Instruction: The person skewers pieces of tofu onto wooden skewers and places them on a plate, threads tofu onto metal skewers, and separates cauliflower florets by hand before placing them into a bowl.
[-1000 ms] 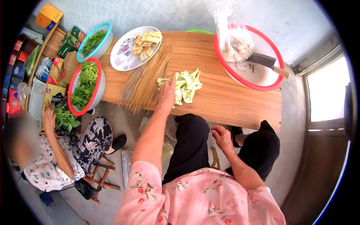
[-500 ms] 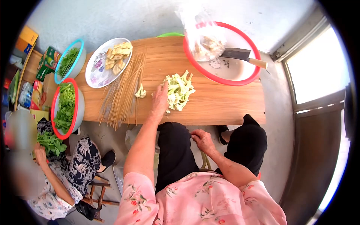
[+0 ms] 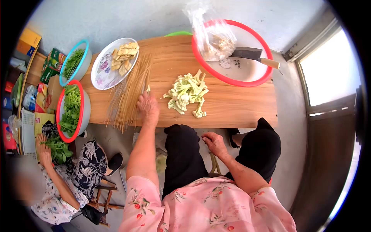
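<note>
Beside the thin wooden skewers (image 3: 129,91), my left hand (image 3: 147,107) is closed over a small cauliflower floret (image 3: 148,89), whose tip shows past the fingers. To the right, a loose pile of cut cauliflower (image 3: 187,92) lies on the wooden table (image 3: 239,104), with one floret at its near edge. My right hand (image 3: 215,144) hangs off the table's front edge near my knees, fingers curled in, with nothing visible in it. An oval plate (image 3: 101,73) holding yellowish folded pieces stands left of the skewers.
A red-rimmed basin (image 3: 253,79) at the right holds a plastic bag (image 3: 216,42) and a cleaver (image 3: 247,53). Two bowls of greens, blue-rimmed (image 3: 85,63) and red-rimmed (image 3: 87,112), stand at the left. Another person (image 3: 62,185) sits at the lower left, hands on leafy greens (image 3: 60,150).
My left hand has moved left from the cauliflower pile to the single floret by the skewers. The pile has spread a little towards me. The view has shifted. My right hand stays near my knees.
</note>
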The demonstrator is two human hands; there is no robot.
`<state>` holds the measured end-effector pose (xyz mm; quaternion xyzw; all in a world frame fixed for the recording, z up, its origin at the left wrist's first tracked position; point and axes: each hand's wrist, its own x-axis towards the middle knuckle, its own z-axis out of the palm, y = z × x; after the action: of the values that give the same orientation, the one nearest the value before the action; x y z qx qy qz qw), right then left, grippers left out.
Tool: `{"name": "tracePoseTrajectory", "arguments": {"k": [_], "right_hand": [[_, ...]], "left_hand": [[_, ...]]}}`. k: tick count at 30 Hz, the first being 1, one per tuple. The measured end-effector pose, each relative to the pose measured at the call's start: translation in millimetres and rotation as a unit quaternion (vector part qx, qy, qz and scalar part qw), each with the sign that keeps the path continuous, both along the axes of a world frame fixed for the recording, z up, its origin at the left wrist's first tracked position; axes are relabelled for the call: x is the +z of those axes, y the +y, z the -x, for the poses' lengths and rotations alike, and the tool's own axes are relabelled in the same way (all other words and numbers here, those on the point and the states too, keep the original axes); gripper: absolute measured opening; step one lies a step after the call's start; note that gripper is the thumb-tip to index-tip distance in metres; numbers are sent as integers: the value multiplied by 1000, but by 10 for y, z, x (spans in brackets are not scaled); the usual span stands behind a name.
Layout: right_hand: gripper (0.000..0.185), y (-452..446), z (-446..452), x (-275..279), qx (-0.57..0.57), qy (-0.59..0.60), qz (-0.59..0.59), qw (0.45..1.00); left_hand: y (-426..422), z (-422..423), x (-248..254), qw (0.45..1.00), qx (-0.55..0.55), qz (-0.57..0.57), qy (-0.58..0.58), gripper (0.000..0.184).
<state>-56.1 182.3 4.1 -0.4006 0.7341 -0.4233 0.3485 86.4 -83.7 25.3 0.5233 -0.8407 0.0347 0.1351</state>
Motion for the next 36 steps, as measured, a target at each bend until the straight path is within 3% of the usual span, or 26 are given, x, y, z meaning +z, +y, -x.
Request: {"name": "tracePoseTrajectory", "arguments": {"k": [2,5,9,14,16,17,19,20,23,24,28,30,36], "right_hand": [[15,-9,18,36,10,28,28,999],[14,-52,67,104,-4,31,26,999],[15,-218,294,307,-33,15,11,999],[33,-627,625,465,-62,69,38,995],[41,-840,746,474,-58,97,59,992],[47,-955,810,443,-37,139,74,987],[54,-1163,857,426,-10,175,91,980],[54,-1264,884,456,-1,142,65,988],[53,-1520,940,320,0,136,57,989],[53,-1612,940,251,-3,165,80,983],[57,-1876,934,199,6,242,74,967],[58,-1982,884,184,13,264,75,962],[59,-2096,740,315,53,288,-54,955]], "left_hand": [[17,29,27,995,12,-48,-91,26],[129,162,79,991,-64,-68,-100,28],[179,231,46,983,-145,-107,28,29],[-69,269,55,961,-163,-223,-29,38],[-136,289,171,932,-161,-306,-105,60],[-90,345,316,933,-157,-305,-108,60],[29,457,522,913,-115,-351,-171,86],[27,442,358,927,-118,-325,-146,108],[339,569,567,948,-46,-301,-93,120],[315,534,347,959,-48,-271,-67,130],[342,540,245,963,-32,-266,-15,135],[352,591,225,971,-49,-234,27,129],[234,710,161,961,-87,-263,17,128]]}}
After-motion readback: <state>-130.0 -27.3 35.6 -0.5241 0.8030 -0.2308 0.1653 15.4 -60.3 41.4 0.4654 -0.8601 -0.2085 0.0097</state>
